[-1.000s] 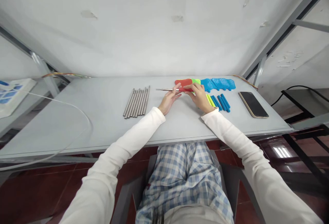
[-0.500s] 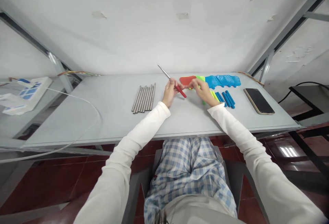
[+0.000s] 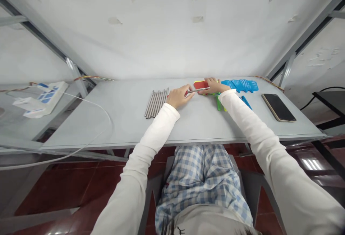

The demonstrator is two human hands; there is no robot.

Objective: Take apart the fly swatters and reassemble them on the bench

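Rod gripped by left hand; right hand presses the red piece, fingers apparently closed. Roughly eight rods lie left; worktop front edge open.

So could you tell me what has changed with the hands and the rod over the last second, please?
The left hand swung the rod from tilted up in the air back down, so it now lies nearly level over the table, tip toward the red piece. The right hand moved up onto that piece. The rod bundle, blue pieces and phone stayed put.
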